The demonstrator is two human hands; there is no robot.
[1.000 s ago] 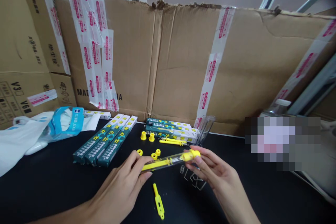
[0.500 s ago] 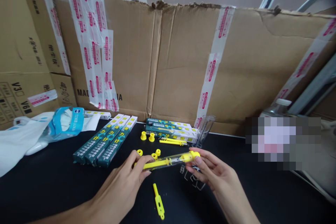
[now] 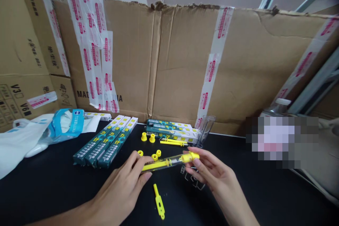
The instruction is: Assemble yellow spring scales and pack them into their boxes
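Note:
A clear tubular spring scale [image 3: 162, 163] with a yellow inner strip and a metal spring lies nearly level between my hands. My left hand [image 3: 124, 180] is closed around its left end, hiding that tip. With thumb and fingers, my right hand [image 3: 214, 171] grips the yellow cap [image 3: 189, 157] at the right end. Below the tube, a flat yellow piece with a slot [image 3: 159, 201] lies on the black table. Bent metal wire hooks [image 3: 194, 180] lie partly behind my right fingers. Just beyond the tube are small yellow rings [image 3: 154, 156].
Green-and-white boxes [image 3: 106, 144] lie at left, with more boxes [image 3: 172, 130] at the back. Yellow caps [image 3: 144, 136], yellow rods [image 3: 173, 142] and clear tubes [image 3: 206, 130] sit near them. A blue plastic packet [image 3: 67, 125] is far left. Cardboard walls [image 3: 182, 63] enclose the back.
Both hands still hold the spring scale in nearly the same pose. The whole view has shifted slightly, and the right hand with the cap has moved a little left.

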